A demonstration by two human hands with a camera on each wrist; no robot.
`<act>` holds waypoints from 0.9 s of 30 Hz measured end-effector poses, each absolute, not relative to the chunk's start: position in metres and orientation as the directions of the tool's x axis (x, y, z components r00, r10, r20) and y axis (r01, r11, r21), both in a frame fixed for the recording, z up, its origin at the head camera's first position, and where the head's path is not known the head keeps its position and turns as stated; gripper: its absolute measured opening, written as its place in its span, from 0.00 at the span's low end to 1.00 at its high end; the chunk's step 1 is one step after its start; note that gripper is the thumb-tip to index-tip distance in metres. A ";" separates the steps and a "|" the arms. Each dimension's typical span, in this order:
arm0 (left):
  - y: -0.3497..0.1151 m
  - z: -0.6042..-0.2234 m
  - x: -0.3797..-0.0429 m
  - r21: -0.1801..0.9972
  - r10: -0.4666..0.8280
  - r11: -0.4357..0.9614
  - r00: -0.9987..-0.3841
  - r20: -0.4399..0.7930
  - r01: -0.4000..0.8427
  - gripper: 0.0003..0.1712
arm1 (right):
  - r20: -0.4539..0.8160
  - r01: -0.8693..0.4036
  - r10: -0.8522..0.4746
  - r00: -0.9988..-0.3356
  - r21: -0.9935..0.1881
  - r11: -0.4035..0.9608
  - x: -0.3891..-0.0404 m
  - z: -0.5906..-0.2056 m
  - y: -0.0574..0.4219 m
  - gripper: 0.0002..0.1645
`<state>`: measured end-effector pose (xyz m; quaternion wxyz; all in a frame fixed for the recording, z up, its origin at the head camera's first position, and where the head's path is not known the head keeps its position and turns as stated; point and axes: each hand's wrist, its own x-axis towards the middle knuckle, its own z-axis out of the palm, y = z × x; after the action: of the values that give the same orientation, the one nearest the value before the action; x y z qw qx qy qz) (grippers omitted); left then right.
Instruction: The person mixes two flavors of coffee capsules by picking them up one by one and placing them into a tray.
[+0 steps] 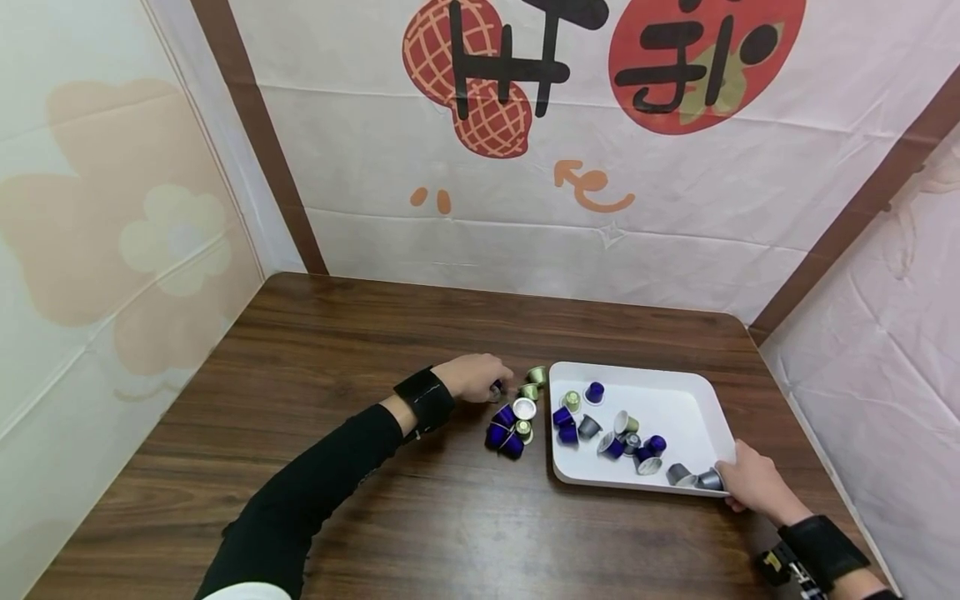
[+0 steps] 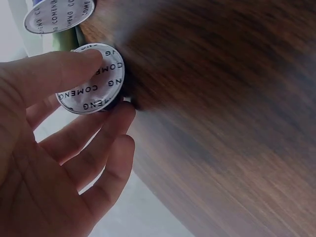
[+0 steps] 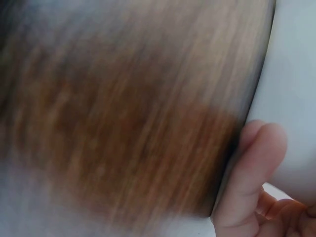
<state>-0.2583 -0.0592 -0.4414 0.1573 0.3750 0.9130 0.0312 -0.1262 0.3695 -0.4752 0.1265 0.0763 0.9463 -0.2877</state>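
Note:
My left hand (image 1: 471,377) pinches a coffee capsule (image 2: 107,83) between thumb and fingers, just left of a loose group on the table. Its round foil lid, printed COMENG, faces the left wrist camera; the body is mostly hidden but looks dark blue. Beside that hand lie several blue capsules (image 1: 504,414) and green capsules (image 1: 536,376), plus one with its white lid (image 1: 524,408) facing up. At the near right corner of a white tray (image 1: 678,404), my right hand (image 1: 759,482) grips the rim. Blue, green and grey capsules (image 1: 589,427) lie scattered inside the tray.
The brown wooden table (image 1: 420,517) extends around the tray and the loose capsules. Behind it hangs a printed white cloth wall (image 1: 360,150), with more cloth at the left and right sides. The tray's raised rim stands close to the loose capsules.

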 end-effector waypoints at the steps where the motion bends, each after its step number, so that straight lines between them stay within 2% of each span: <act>1: -0.060 -0.442 -0.258 0.162 0.693 0.717 -0.671 -0.263 0.678 0.19 | -0.284 0.218 0.072 -0.956 -0.524 0.823 -0.126 -0.475 0.369 0.23; 7: -0.059 -0.442 -0.261 0.188 0.706 0.708 -0.677 -0.206 0.681 0.10 | -0.290 0.222 0.074 -0.954 -0.520 0.825 -0.126 -0.474 0.369 0.23; 13: -0.051 -0.431 -0.266 0.218 0.720 0.691 -0.685 -0.114 0.689 0.08 | -0.283 0.211 0.065 -0.957 -0.525 0.824 -0.125 -0.474 0.369 0.24; 17: -0.039 -0.420 -0.264 0.270 0.743 0.657 -0.665 -0.073 0.704 0.05 | -0.285 0.214 0.066 -0.956 -0.528 0.822 -0.126 -0.473 0.369 0.23; 27: 0.003 -0.395 -0.252 0.250 0.786 0.612 -0.612 -0.088 0.750 0.13 | -0.295 0.231 0.080 -0.952 -0.524 0.820 -0.126 -0.475 0.370 0.24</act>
<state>-0.2517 0.0027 -0.3953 0.0946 0.4301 0.8928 0.0943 -0.1258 0.3704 -0.4751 0.1310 0.0824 0.9448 -0.2887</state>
